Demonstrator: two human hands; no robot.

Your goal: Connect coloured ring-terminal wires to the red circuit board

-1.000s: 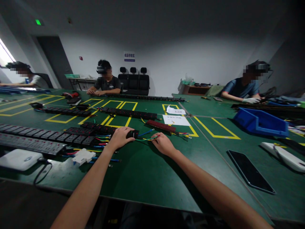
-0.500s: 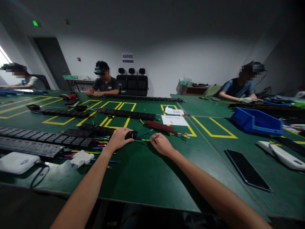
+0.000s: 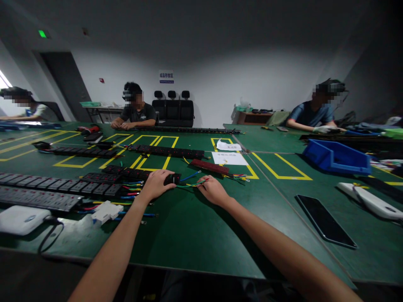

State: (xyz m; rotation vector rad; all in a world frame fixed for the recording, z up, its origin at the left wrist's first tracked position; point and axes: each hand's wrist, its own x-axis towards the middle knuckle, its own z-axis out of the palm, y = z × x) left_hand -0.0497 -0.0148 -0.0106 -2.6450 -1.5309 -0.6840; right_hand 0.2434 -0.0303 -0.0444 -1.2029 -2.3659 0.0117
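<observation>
My left hand (image 3: pixel 157 183) rests on the green table (image 3: pixel 195 226) with its fingers curled over a small black socket module (image 3: pixel 174 178). Coloured wires (image 3: pixel 192 182) run from that module to my right hand (image 3: pixel 212 190), which pinches their ends between thumb and fingers. Blue, green, yellow and red strands show between the two hands. Just left of my left hand lies a row of black socket strips (image 3: pixel 103 187) with more coloured wires sticking out.
Long power strips (image 3: pixel 37 197) and a white box (image 3: pixel 19 219) lie at the left. A dark red strip (image 3: pixel 210 166), papers (image 3: pixel 229 158), a blue bin (image 3: pixel 338 157) and a black phone (image 3: pixel 325 220) lie to the right. Three people sit at the far tables.
Both hands stay on the module and wires. The camera has drifted slightly, shifting the scene a little left and up.
</observation>
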